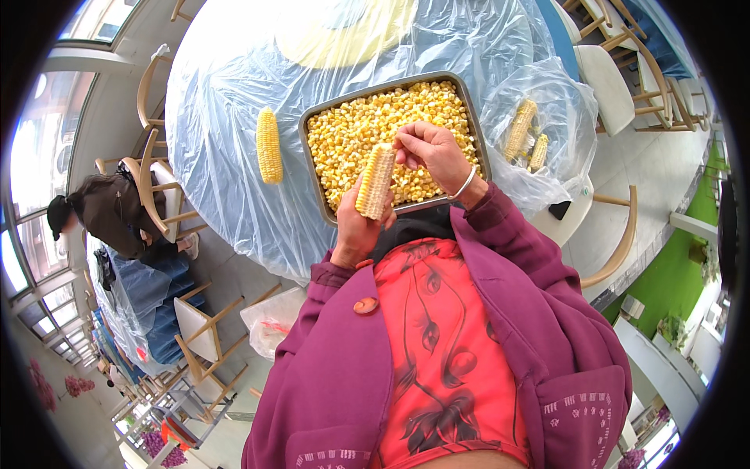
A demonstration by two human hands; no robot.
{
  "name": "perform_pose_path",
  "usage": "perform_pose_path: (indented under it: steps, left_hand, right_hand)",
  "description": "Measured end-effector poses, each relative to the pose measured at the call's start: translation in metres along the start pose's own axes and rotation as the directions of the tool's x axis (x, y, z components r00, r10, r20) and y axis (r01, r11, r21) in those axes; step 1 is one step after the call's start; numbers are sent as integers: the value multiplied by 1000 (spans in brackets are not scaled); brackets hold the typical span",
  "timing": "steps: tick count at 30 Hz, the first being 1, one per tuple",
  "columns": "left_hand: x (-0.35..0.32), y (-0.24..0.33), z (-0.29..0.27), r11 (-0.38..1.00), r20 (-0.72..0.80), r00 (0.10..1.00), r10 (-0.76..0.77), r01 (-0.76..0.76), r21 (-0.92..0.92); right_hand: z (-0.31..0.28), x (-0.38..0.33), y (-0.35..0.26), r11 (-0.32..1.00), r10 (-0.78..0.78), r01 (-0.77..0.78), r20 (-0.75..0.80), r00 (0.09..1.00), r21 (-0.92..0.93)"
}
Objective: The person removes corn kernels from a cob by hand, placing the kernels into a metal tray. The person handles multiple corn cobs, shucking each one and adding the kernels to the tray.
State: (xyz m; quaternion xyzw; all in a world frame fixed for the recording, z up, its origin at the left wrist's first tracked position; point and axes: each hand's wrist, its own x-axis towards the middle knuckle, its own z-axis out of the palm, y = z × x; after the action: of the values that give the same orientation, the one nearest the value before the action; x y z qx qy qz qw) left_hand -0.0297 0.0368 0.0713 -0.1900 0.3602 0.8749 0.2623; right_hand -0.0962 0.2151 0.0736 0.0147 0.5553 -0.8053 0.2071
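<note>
My left hand (361, 225) is wrapped round the lower end of a corn cob (376, 181), holding it tilted over the tray. Part of the cob is stripped pale, while yellow kernels still run along its left side. Close to the cob's upper end, my right hand (434, 156) has thumb and forefinger pinched together; whatever is between them is too small to make out. Beneath both hands, a dark-rimmed rectangular tray (476, 125) is full of loose yellow kernels. A whole yellow corn cob (269, 147) lies to the left of the tray.
A clear plastic bag (569, 148) right of the tray holds stripped cobs (519, 131). Thin plastic film covers the round table (223, 180). Wooden chairs (625, 242) stand around it. Another person (109, 207) sits bent forward at far left, beside another covered table (144, 309).
</note>
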Motion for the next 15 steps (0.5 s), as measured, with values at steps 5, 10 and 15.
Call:
perform_pose_path:
  steps: [5,10,15]
  left_hand:
    - [12,-2,23,997,99,994,-54,49,58]
    - [29,-6,62,970,131,984,-122,91,225]
    - [53,-21,89,944,207,933,-295,250,215]
  right_hand:
    - [-11,-19,8,958,-261,245,-95,961,-152]
    - [-27,-33,7,867,-489,396,-366,792,-301]
    - [-54,-55,-21,664,-695,322,-399,598,-675]
